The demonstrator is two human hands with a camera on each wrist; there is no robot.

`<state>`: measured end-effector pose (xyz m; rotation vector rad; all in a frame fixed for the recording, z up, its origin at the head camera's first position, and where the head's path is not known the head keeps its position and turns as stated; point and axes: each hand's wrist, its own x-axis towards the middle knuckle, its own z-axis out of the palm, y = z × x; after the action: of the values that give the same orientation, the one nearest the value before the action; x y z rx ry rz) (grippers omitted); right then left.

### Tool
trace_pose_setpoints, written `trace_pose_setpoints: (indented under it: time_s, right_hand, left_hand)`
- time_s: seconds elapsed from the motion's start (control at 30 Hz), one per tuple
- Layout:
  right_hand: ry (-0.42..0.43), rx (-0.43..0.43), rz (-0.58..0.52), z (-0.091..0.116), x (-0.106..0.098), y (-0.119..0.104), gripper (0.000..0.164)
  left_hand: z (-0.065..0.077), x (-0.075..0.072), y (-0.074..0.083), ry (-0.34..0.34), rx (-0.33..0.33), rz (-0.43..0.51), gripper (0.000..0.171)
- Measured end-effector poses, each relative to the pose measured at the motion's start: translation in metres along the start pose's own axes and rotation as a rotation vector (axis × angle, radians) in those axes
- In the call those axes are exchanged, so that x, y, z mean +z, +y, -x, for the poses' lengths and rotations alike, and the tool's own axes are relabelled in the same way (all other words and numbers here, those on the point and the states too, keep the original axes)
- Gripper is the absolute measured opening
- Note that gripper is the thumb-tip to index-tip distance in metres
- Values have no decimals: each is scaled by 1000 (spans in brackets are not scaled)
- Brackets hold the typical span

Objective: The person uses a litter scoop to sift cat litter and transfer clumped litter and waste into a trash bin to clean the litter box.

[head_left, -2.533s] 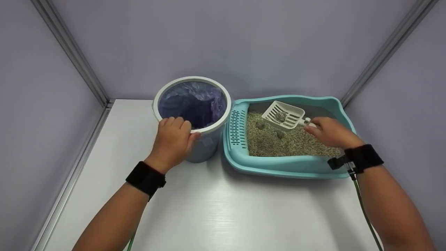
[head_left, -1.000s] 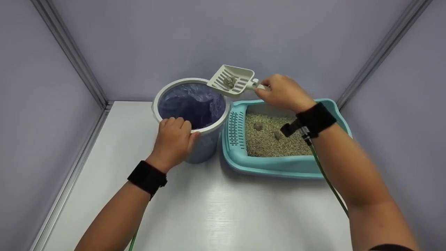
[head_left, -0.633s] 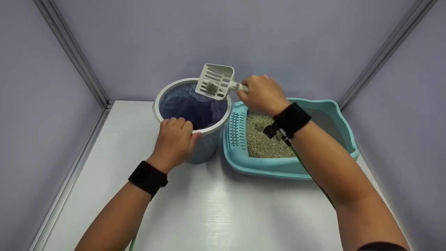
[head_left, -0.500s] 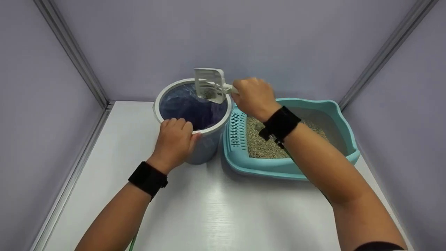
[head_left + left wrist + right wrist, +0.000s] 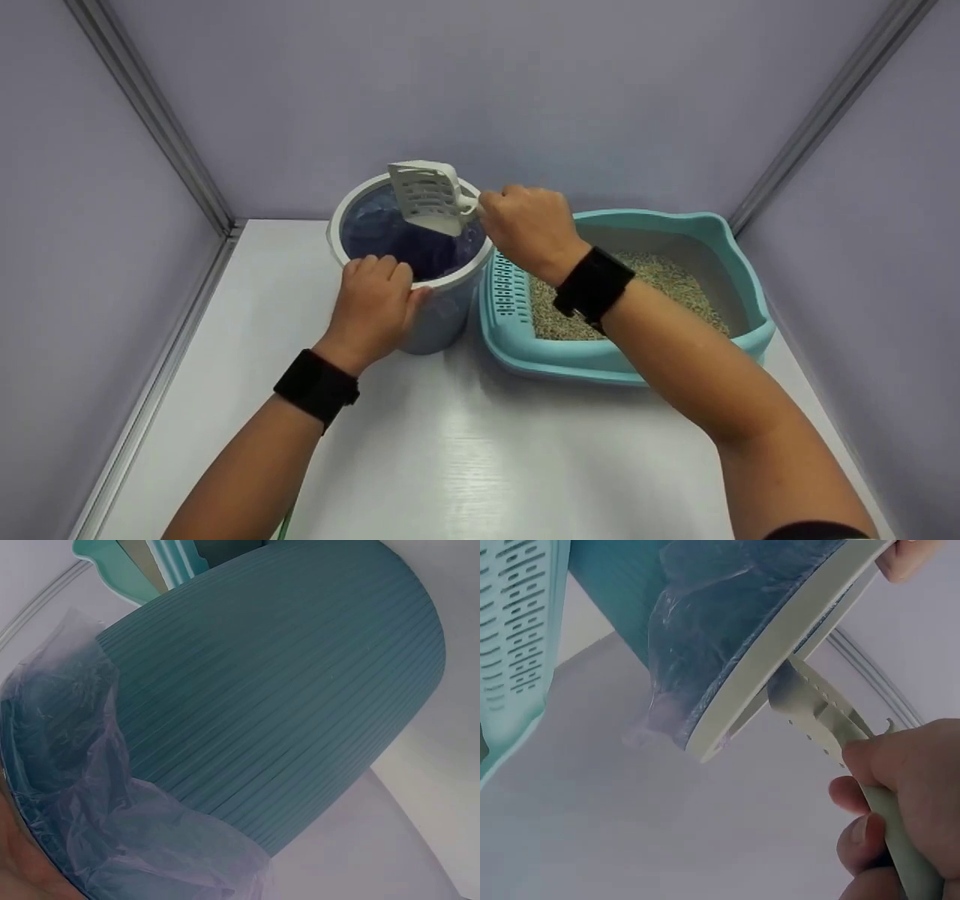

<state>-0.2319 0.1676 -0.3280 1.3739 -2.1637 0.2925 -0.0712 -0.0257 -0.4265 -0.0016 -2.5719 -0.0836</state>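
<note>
My right hand [image 5: 531, 229] grips the handle of a white slotted litter scoop [image 5: 427, 196]. The scoop is tipped steeply over the far right part of a trash can [image 5: 442, 319], and no clump shows in it. In the right wrist view, fingers and thumb wrap the scoop's handle [image 5: 900, 836], its head close to the can's pale rim [image 5: 780, 645]. My left hand [image 5: 371, 307] holds the near side of the can's rim, fingers curled over the edge and thumb along the outside. A purple bag [image 5: 172, 832] lines the can and hangs over its outside.
A turquoise litter box [image 5: 585, 360] with granular litter [image 5: 660, 277] stands right beside the can. My right forearm crosses above it and hides part of the litter. Grey-framed panels [image 5: 480, 90] enclose the white table [image 5: 420, 450] at the back and sides.
My right hand has carried the scoop from the litter box left over the can and turned it over. The clump seen in it earlier is out of sight. My left hand has stayed on the rim.
</note>
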Motion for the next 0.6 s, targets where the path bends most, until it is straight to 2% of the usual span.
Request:
trace_pose_setpoints:
  time_s: [0.17,0.37,0.6]
  right_hand:
    - [-108,94,-127,1,-3,3,25]
    - [-223,185,-221,1,-9,9,28]
    - [-262,269,-316,13,-18,24,29]
  left_hand:
    - [1,0,-1,-22,-11,-10,43]
    - [1,0,-2,-25,-13,-7,43]
    - [1,0,-3,-29,-14,-1,43]
